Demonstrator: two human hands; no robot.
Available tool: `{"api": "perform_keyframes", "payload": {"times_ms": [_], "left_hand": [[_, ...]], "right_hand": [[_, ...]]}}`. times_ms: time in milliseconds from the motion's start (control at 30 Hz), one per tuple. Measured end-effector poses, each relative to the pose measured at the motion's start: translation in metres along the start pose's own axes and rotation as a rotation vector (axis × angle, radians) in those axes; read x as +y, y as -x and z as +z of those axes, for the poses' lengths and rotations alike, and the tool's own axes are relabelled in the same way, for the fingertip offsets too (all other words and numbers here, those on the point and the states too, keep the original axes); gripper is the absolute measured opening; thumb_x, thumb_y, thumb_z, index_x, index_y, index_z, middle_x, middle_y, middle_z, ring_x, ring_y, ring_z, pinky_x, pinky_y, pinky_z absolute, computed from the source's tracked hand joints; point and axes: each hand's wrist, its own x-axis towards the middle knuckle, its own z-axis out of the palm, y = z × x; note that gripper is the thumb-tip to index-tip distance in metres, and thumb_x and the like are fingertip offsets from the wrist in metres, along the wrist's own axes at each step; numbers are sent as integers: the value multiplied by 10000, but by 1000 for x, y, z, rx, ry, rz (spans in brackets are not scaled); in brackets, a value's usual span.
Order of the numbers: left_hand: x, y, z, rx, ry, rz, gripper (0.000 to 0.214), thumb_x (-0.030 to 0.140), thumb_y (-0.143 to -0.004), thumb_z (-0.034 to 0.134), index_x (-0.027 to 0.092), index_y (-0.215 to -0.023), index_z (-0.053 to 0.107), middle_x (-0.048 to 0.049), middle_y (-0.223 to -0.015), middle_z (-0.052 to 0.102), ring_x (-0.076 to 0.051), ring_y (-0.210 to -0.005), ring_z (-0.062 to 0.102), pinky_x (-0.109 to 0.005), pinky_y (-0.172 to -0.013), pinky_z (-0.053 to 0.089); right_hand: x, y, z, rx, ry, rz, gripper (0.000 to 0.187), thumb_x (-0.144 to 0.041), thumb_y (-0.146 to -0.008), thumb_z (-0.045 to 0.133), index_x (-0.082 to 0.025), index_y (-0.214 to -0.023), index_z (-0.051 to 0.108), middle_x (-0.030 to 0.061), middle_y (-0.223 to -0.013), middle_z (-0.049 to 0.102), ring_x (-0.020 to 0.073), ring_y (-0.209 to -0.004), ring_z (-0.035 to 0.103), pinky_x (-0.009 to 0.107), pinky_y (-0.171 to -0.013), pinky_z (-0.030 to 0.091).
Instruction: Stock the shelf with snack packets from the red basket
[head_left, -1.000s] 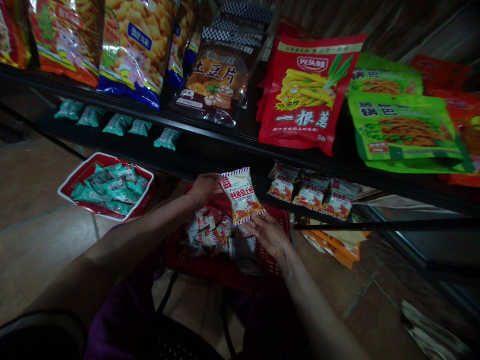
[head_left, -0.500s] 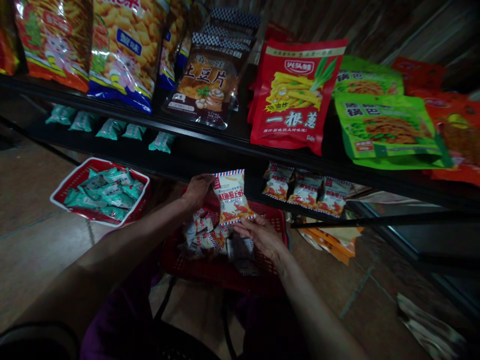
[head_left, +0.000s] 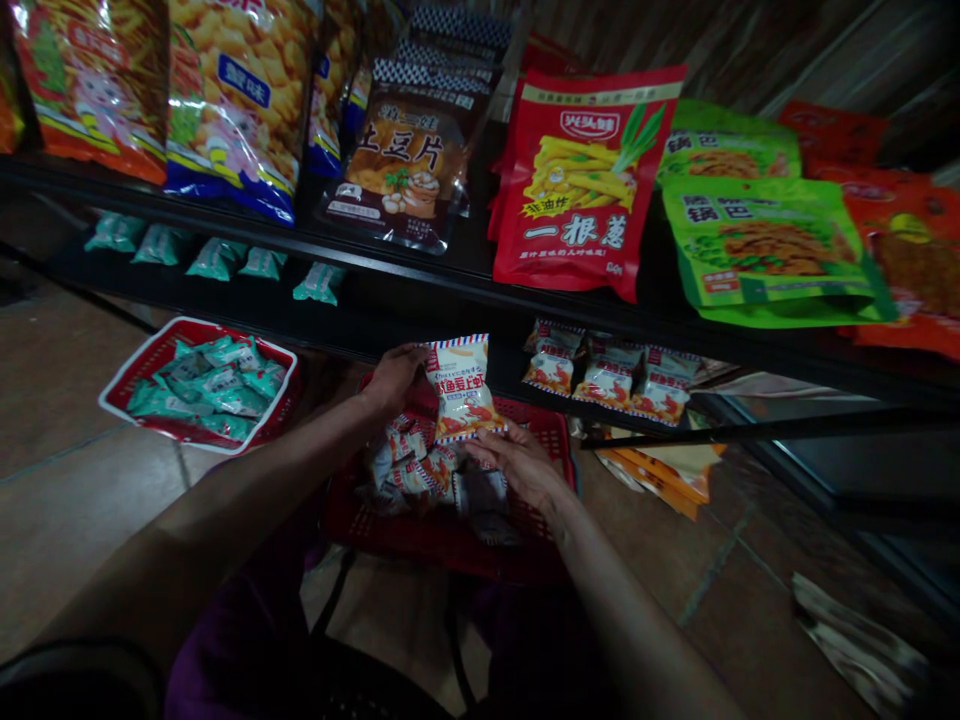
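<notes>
Between my two hands is a small white and orange snack bag with striped ends, printed side up. My left hand grips its upper left corner, and my right hand pinches its lower right edge. Below the bag, a red plastic basket holds several more snack bags of the same look in a loose pile. On the lower shelf to the right, three matching snack bags stand in a row.
A red basket with a white rim full of teal packets sits on the floor at left. Several teal packets line the lower black shelf. Larger bags, including a red bag, fill the upper shelf. Orange packaging lies beneath the shelf.
The view has shifted slightly. Both hands still hold the snack bag over the basket, with the bag tilted a little differently.
</notes>
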Motion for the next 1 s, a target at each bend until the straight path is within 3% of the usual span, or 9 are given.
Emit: {"api": "perform_keyframes", "payload": {"times_ms": [133,467,667,1000], "left_hand": [[-2,5,4,-85,51,-80,37,133,-779,527,132,-788,563,-34,-728,635,-107,-668,599,-219,-679,446],[-8,20,7,-216,-132,-217,220,204,-726,584,179,-945,574,-30,-804,652,-115,-637,595,-226,-615,443],[-13,23,7,-252,-158,-156,261,265,-722,645,167,-952,572,-47,-848,654,-121,-632,610,-240,-607,473],[-16,20,12,-89,-116,-84,168,239,-740,673,145,-845,583,-50,-760,655,-110,-616,595,-243,-623,477]], "right_hand": [[-1,-2,1,35,-38,-21,386,-291,-473,868,-208,-806,691,-22,-815,708,132,-765,656,338,-879,524],[-3,-5,-1,58,-95,-13,293,-255,-509,857,-186,-710,656,-5,-746,685,137,-743,655,334,-876,541],[-4,-4,1,64,-110,-23,288,-216,-528,840,-189,-754,664,-11,-777,695,97,-694,638,202,-692,561],[-4,-7,-1,86,-115,-30,267,-193,-527,837,-172,-725,658,-21,-717,680,60,-620,612,122,-571,505]]}}
